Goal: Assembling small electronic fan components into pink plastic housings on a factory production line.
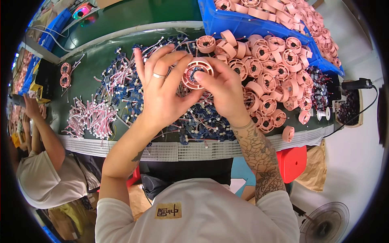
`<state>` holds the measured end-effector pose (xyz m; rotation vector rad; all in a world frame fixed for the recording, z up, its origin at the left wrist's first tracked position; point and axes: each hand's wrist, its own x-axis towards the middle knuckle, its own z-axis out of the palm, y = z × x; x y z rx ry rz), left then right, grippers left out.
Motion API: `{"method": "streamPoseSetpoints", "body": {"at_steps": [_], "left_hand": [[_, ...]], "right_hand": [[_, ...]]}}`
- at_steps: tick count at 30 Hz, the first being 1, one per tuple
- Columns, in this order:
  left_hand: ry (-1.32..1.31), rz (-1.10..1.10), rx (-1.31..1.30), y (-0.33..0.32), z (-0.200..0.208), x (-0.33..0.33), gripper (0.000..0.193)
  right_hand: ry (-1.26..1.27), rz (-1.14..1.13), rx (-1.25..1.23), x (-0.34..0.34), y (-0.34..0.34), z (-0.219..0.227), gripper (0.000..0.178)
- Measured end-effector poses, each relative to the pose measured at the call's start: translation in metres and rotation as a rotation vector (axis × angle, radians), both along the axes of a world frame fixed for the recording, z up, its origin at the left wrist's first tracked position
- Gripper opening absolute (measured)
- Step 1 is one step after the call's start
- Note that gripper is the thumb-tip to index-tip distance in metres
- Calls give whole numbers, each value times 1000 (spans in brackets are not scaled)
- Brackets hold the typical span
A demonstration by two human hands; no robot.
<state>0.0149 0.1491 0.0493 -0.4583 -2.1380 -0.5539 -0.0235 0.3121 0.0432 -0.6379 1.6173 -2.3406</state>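
Observation:
A pink round plastic housing (188,77), with a small blue circuit board (194,73) inside it, is held up in front of me between both hands. My left hand (164,83) grips the housing's left side with thumb and index finger; its other fingers stretch upward, one wearing a ring. The thumb of my right hand (221,87) presses on the board, while its fingers wrap round the housing's right rim. Below and behind my hands lies a heap of blue circuit boards (206,121) with wires attached. Right of my right hand spreads a pile of pink housings (267,81).
Pink-and-white wire leads (91,119) lie in a bundle at left, with two pink housings (65,75) farther back. A blue crate (259,28) full of housings stands at back right. A white perforated strip (194,152) edges the table. Another person's arm (46,129) is at left.

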Motion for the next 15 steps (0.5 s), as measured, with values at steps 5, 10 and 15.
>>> {"method": "streamPoseSetpoints", "body": {"at_steps": [5,10,15], "left_hand": [[-39,49,-55,-2,-1,0,66],[-83,47,6,-10,5,-3,64],[-120,377,41,-78,1,-29,53]], "right_hand": [[60,-43,39,4,-7,-3,34],[30,-2,181,-1,4,8,52],[411,-480,547,-30,49,27,31]]}}
